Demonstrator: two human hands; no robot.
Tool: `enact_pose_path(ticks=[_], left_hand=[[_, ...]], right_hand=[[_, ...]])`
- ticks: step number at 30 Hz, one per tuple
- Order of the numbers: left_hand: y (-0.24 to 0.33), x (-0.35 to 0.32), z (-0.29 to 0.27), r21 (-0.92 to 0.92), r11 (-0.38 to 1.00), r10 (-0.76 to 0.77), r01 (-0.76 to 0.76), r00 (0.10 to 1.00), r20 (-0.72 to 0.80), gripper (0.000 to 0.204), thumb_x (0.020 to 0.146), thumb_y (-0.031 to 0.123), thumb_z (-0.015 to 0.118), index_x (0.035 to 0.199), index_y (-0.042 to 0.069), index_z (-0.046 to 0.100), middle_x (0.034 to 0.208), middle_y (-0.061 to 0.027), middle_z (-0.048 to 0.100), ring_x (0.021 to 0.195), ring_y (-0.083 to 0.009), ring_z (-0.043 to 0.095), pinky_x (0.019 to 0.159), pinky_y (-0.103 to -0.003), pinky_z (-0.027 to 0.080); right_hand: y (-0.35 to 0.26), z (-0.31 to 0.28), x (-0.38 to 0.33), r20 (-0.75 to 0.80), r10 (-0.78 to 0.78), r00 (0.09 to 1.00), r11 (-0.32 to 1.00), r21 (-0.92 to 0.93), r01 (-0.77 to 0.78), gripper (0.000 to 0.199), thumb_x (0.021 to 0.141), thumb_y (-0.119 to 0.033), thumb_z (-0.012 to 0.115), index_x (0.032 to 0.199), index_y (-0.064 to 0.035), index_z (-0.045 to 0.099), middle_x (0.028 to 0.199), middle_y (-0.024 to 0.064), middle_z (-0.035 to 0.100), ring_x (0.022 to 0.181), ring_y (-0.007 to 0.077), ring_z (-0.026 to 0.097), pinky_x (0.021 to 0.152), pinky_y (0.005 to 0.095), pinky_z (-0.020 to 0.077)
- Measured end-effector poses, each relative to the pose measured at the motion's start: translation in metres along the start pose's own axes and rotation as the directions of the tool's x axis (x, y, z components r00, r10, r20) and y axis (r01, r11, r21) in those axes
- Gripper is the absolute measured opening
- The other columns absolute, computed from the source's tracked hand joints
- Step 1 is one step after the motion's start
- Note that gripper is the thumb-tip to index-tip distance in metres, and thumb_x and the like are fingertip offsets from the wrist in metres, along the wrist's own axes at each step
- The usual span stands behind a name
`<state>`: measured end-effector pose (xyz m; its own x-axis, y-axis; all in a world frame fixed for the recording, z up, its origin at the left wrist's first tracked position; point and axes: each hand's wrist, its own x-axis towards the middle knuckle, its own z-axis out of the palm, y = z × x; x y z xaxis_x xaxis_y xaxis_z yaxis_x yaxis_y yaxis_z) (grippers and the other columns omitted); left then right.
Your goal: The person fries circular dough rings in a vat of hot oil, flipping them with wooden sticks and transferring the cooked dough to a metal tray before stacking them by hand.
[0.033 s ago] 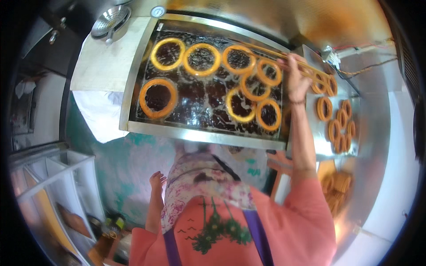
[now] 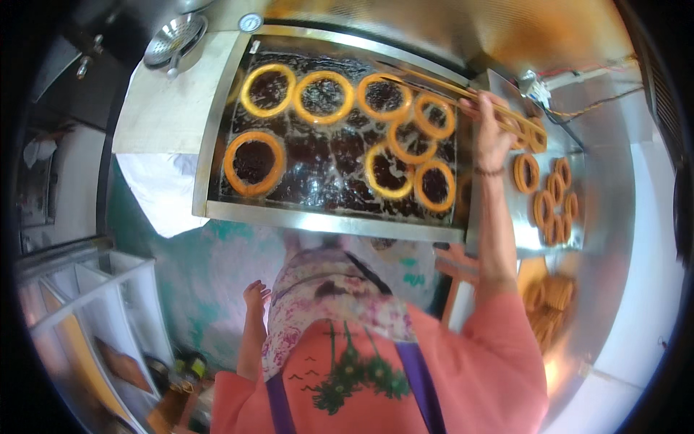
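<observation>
Inside a rectangular steel fryer (image 2: 332,223), golden-brown dough rings (image 2: 324,119) float in dark oil (image 2: 318,163), while the right hand (image 2: 494,134) grasps long wooden chopsticks (image 2: 455,87) above its far right and the left hand (image 2: 256,293) hangs low, fingers loosely parted.

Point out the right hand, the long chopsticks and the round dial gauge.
Right hand (image 2: 493,135): head view, back of the hand.
Long chopsticks (image 2: 455,87): head view, one stick's shaft beyond the hand.
Round dial gauge (image 2: 251,22): head view, middle of its face.
</observation>
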<state>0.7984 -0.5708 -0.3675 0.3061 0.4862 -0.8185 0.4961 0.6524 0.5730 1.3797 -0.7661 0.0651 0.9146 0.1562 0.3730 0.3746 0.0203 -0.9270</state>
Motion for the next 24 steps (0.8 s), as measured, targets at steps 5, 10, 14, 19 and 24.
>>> enact_pose_path(ticks=[5,10,14,19,24], left_hand=[[0.083,-0.028,0.032,-0.059,0.992,-0.111,0.110,0.994,-0.013,0.036,0.077,0.006,0.052,0.113,0.000,0.051,0.088,-0.0129,0.058,0.062,-0.0240,0.059,0.051,-0.032,0.049],[0.076,0.007,0.026,0.028,0.996,0.079,-0.082,0.993,0.088,0.035,0.079,0.008,0.051,0.113,-0.001,0.051,0.089,-0.0126,0.059,0.064,-0.0236,0.060,0.052,-0.031,0.050],[0.098,0.001,0.040,0.068,0.990,0.115,-0.124,0.986,0.118,0.035,0.080,0.008,0.051,0.114,-0.001,0.051,0.090,-0.0131,0.059,0.068,-0.0235,0.060,0.053,-0.030,0.050],[0.133,-0.042,0.068,0.000,0.999,-0.046,0.046,0.998,0.050,0.037,0.077,0.007,0.053,0.114,-0.001,0.051,0.090,-0.0128,0.059,0.069,-0.0231,0.060,0.054,-0.030,0.050],[0.117,-0.049,0.064,-0.006,0.995,-0.097,0.097,0.995,0.003,0.039,0.076,0.006,0.054,0.114,0.000,0.051,0.091,-0.0123,0.059,0.069,-0.0224,0.059,0.054,-0.030,0.050]], right_hand=[[-0.028,-0.090,-0.039,-0.183,-0.067,0.981,0.941,-0.339,0.001,0.020,0.088,-0.013,0.054,0.097,0.0052,0.056,0.091,0.0185,0.062,0.074,0.0233,0.064,0.068,0.0348,0.0555],[-0.030,-0.126,-0.091,-0.100,-0.082,0.992,0.840,-0.543,0.015,0.022,0.089,-0.015,0.054,0.096,0.0048,0.056,0.087,0.0170,0.063,0.070,0.0213,0.064,0.066,0.0316,0.0556],[-0.029,-0.108,-0.126,-0.191,0.267,0.944,0.906,-0.282,-0.314,0.017,0.089,-0.011,0.053,0.092,0.0055,0.057,0.088,0.0160,0.063,0.070,0.0188,0.063,0.062,0.0278,0.0541],[0.007,-0.098,-0.148,-0.139,0.378,0.915,0.909,-0.134,-0.395,0.017,0.086,-0.014,0.059,0.091,0.0028,0.059,0.080,0.0106,0.063,0.071,0.0180,0.064,0.062,0.0261,0.0523],[0.025,-0.095,-0.149,-0.013,0.456,0.890,0.880,-0.142,-0.453,0.016,0.085,-0.011,0.060,0.091,0.0029,0.059,0.081,0.0106,0.063,0.070,0.0179,0.064,0.062,0.0263,0.0540]])
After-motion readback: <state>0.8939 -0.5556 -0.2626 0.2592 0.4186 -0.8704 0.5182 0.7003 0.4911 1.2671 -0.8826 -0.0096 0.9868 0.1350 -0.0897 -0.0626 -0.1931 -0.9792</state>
